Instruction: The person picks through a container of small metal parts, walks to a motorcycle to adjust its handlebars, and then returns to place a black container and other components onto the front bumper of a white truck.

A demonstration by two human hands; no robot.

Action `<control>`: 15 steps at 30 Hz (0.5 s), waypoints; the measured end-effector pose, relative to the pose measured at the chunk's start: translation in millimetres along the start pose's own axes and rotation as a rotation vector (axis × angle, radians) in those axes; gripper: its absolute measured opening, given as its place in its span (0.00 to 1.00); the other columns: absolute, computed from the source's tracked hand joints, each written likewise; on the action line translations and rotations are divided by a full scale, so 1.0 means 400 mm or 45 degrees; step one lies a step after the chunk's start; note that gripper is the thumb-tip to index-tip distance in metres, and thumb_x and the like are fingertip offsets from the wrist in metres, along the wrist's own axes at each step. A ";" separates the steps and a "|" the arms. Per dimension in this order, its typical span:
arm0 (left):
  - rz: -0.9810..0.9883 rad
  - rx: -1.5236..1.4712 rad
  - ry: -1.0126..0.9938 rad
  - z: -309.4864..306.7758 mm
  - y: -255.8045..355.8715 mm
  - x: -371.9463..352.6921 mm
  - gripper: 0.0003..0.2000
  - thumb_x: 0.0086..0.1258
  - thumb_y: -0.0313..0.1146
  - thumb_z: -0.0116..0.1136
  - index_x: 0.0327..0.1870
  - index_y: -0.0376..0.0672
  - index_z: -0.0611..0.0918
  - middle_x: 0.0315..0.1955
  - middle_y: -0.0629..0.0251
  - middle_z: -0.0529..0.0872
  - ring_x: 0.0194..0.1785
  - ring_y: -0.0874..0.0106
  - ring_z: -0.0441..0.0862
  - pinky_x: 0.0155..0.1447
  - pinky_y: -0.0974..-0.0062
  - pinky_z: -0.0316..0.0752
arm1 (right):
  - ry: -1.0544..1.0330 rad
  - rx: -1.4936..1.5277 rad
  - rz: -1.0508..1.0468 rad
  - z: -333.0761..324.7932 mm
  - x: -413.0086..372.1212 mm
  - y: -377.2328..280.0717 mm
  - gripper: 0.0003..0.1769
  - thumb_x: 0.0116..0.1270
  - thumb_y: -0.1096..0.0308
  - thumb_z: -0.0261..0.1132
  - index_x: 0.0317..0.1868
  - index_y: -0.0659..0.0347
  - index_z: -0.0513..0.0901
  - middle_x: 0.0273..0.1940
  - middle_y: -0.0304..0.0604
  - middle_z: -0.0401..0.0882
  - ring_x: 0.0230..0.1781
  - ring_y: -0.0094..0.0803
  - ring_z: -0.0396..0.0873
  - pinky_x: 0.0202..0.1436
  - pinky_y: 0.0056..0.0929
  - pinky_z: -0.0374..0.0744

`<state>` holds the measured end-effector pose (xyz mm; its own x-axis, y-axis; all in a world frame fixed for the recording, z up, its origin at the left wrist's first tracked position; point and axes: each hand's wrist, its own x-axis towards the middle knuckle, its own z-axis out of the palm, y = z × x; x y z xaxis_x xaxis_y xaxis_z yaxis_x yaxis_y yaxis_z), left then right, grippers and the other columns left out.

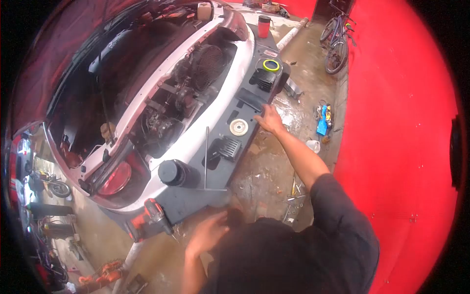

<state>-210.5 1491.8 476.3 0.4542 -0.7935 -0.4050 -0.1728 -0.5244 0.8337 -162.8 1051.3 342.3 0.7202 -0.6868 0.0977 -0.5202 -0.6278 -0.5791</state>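
My right hand point(270, 120) is at the outer edge of a grey car bumper point(223, 117), beside a dark flat piece point(252, 99); its thumb and fingers are apart and nothing shows in them. My left hand point(210, 232), blurred, is low in front of my body, right of a red and black power drill point(155, 214), its grip unclear. On the bumper are a cream round disc point(239, 127), a black finned part point(229, 148), another finned part point(266, 79), a yellow-green ring point(270, 65) and a black cylindrical container point(171, 172).
The white-edged car front has its engine bay point(181, 98) exposed. A red cup point(264, 27) stands at the bumper's far end. Tools and a blue item point(322, 126) lie on the wet floor point(259, 181). A bicycle point(337, 41) leans by the red wall point(401, 122).
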 end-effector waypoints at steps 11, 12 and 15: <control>0.097 -0.149 -0.131 -0.065 -0.072 0.135 0.24 0.64 0.32 0.64 0.62 0.43 0.74 0.52 0.57 0.84 0.57 0.65 0.80 0.60 0.68 0.72 | -0.243 -0.583 0.249 0.048 0.213 -0.078 0.46 0.47 0.48 0.76 0.65 0.56 0.68 0.59 0.53 0.71 0.61 0.49 0.72 0.63 0.44 0.72; 0.117 -0.176 -0.147 -0.070 -0.063 0.146 0.24 0.64 0.32 0.64 0.62 0.43 0.74 0.52 0.57 0.84 0.57 0.65 0.80 0.60 0.68 0.72 | -0.269 -0.522 0.296 0.048 0.222 -0.071 0.43 0.46 0.50 0.77 0.61 0.58 0.70 0.59 0.51 0.70 0.63 0.47 0.68 0.61 0.46 0.72; 0.139 -0.194 -0.146 -0.069 -0.049 0.180 0.25 0.64 0.32 0.64 0.63 0.43 0.74 0.52 0.57 0.84 0.57 0.64 0.80 0.60 0.68 0.72 | -0.318 -0.542 0.330 0.046 0.247 -0.065 0.44 0.44 0.49 0.78 0.60 0.59 0.71 0.59 0.50 0.70 0.63 0.47 0.68 0.61 0.46 0.73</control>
<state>-150.5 1453.6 441.1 0.3360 -0.8775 -0.3421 -0.0774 -0.3877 0.9185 -69.7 1006.5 352.1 0.6038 -0.7633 -0.2296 -0.7971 -0.5778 -0.1753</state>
